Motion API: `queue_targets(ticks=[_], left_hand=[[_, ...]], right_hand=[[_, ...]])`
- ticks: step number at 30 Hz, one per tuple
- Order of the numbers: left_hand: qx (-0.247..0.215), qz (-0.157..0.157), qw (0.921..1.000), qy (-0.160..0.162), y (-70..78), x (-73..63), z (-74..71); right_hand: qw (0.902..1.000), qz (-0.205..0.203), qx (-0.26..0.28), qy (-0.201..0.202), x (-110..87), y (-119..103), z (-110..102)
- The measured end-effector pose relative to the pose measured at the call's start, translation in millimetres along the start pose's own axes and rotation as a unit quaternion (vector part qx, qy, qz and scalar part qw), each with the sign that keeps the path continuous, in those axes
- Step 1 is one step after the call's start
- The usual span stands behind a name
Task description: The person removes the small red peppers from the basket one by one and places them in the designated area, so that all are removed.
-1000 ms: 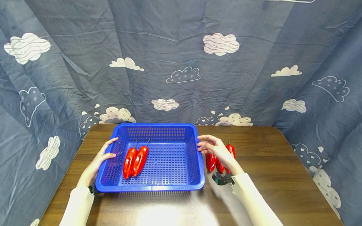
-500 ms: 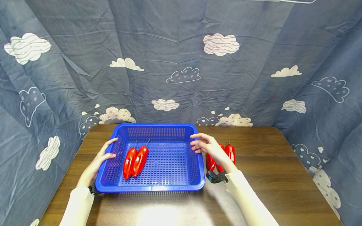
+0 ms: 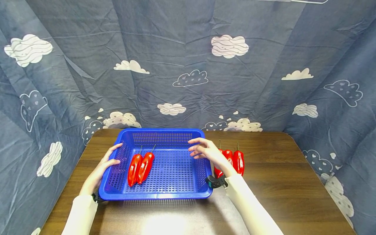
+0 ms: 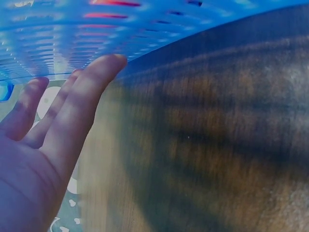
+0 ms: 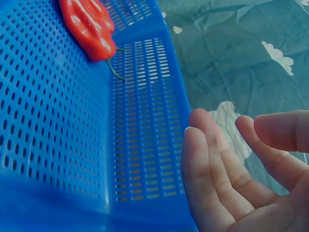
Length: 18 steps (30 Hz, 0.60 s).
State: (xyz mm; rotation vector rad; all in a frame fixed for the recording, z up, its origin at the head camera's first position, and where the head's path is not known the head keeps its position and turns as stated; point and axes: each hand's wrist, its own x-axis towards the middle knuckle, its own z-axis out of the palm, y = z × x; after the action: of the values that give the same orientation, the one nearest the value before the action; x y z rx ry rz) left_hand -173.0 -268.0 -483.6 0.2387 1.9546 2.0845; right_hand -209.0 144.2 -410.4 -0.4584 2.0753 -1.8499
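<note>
A blue perforated plastic basket (image 3: 174,195) stands on the table. Two glossy red peppers (image 3: 145,168) with thin green stems lie side by side in its left half. My left hand (image 3: 100,166) grips the basket's left rim, thumb over the edge; in the left wrist view its other fingers (image 4: 72,116) lie along the outer wall. Above the basket's right side hovers my right hand (image 3: 207,151), fingers loosely bent and apart, holding nothing. More red peppers (image 3: 239,161) lie on the table right of the basket, partly hidden behind my right hand and wrist.
The brown wooden table (image 3: 273,182) extends right of the basket and in front of it. A dark cloud-patterned curtain (image 3: 188,94) hangs behind the table and along both sides. A dark wrist strap (image 3: 215,181) sits on my right wrist.
My right hand has moved left, from the basket's right rim to over its inside, uncovering more of the peppers on the table. My left hand and the basket have stayed put.
</note>
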Motion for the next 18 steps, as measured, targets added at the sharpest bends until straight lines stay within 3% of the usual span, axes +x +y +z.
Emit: queue_targets(ticks=[18], left_hand=[[-0.002, 0.0, 1.0, 0.001, 1.3, -0.7, 1.0]], right_hand=[[0.9996, -0.003, -0.005, -0.029, 20.6, 7.0, 28.2]])
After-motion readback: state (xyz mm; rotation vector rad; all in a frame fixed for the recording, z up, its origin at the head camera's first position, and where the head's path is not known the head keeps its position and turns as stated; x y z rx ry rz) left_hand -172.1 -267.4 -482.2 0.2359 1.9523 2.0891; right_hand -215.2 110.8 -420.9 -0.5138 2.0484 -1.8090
